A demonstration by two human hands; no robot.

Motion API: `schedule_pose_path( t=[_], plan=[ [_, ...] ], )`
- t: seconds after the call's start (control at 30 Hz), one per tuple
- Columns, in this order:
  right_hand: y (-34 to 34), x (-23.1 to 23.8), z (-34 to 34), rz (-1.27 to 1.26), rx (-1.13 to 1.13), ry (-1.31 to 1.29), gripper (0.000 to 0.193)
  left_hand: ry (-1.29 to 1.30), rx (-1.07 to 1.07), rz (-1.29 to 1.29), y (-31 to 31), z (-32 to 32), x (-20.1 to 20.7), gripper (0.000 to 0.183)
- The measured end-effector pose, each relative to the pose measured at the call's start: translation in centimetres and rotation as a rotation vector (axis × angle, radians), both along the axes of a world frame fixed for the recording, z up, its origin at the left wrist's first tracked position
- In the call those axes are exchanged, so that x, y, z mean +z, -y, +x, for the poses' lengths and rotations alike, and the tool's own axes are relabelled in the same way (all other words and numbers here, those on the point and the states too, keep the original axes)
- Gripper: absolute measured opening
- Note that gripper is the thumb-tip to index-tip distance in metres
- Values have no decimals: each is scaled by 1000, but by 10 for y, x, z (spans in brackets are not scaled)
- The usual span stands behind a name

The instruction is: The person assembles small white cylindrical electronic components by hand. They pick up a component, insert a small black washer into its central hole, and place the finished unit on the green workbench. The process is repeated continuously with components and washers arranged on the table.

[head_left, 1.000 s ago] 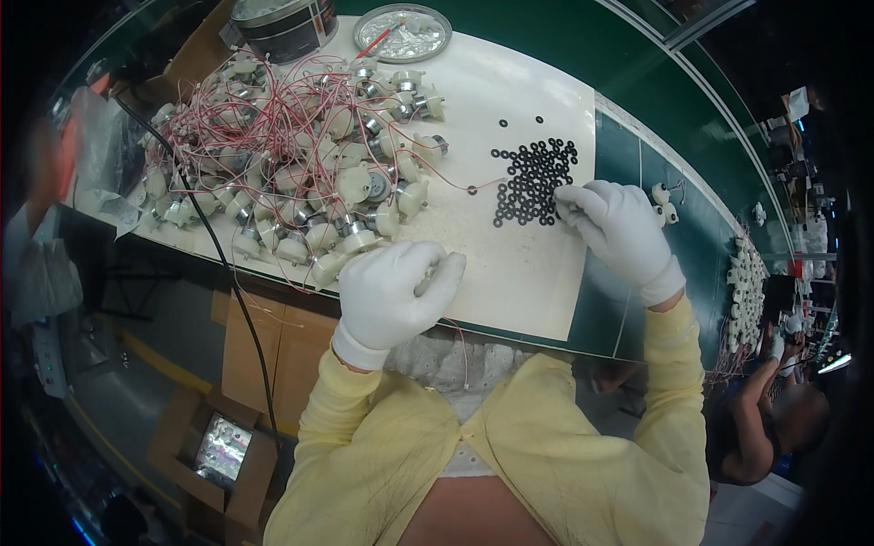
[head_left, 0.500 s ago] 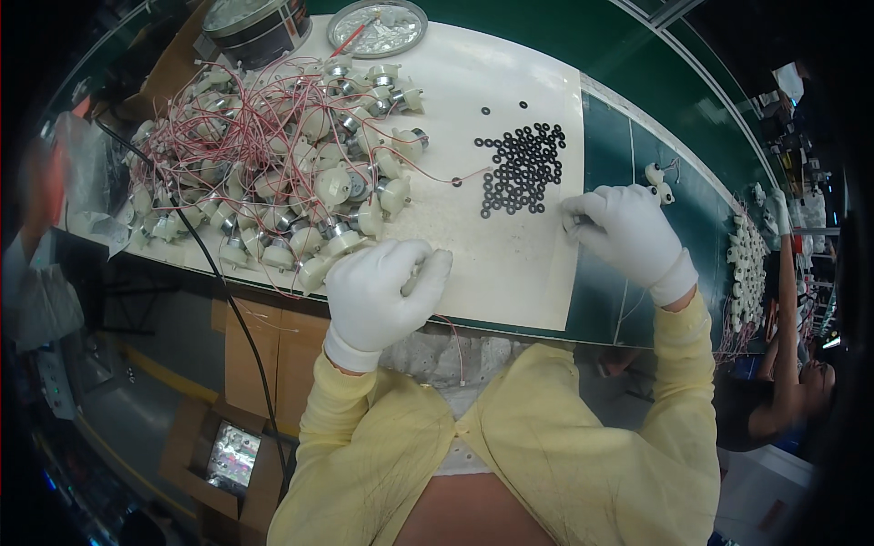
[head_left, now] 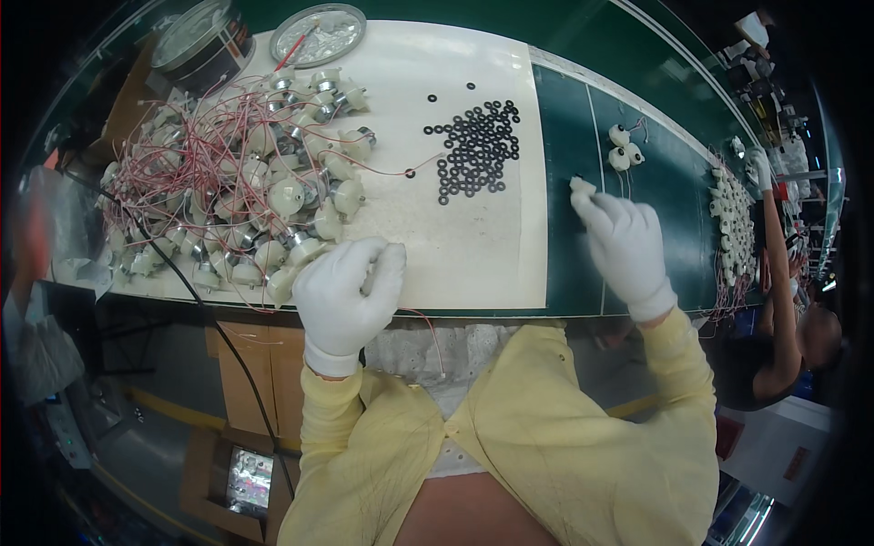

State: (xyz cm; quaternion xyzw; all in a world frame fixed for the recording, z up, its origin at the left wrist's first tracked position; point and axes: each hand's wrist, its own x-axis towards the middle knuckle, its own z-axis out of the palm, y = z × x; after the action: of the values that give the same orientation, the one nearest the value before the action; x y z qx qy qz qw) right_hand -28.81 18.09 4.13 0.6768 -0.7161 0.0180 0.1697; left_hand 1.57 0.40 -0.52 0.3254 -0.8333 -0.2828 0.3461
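Observation:
My left hand [head_left: 344, 296], in a white glove, is curled closed at the near edge of the white sheet. A thin red wire [head_left: 431, 329] hangs out beside it over the table edge; the part inside the fist is hidden. My right hand [head_left: 624, 241], also gloved, is over the green mat with its fingertips drawn together. Whatever they pinch is too small and blurred to name. Between the hands, farther back, lie many small black rings [head_left: 478, 150]. Left of them is a heap of cream-and-metal motors [head_left: 287, 195] with tangled red wires.
A round metal lid [head_left: 339, 38] and a large tin [head_left: 202, 45] stand at the back left. Several white round parts [head_left: 621, 150] rest on the green mat [head_left: 569, 118]. More wired parts [head_left: 733, 223] lie far right, near another person's arm [head_left: 781, 273]. A black cable [head_left: 214, 318] crosses the left side.
My right hand has moved from the sheet's right edge onto the green mat. My left hand stays curled near the table edge. The whole view has shifted, with the table sliding left.

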Motion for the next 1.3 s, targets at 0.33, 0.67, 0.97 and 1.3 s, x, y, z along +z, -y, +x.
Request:
schedule_pose_path(
  t=[0.33, 0.67, 0.97, 1.3],
  plan=[
    [-18, 52, 23, -28, -232, 449, 23, -28, 15, -53, 3, -3, -6, 11],
    [-8, 0, -23, -170, -478, 689, 19, -8, 28, -75, 3, -1, -9, 12],
    [-18, -12, -64, -282, -522, 580, 20, -21, 23, -146, 3, -5, -10, 7],
    [26, 9, 99, -260, 311, 735, 56, -426, -393, 572, -47, -30, 29, 55]
  ],
)
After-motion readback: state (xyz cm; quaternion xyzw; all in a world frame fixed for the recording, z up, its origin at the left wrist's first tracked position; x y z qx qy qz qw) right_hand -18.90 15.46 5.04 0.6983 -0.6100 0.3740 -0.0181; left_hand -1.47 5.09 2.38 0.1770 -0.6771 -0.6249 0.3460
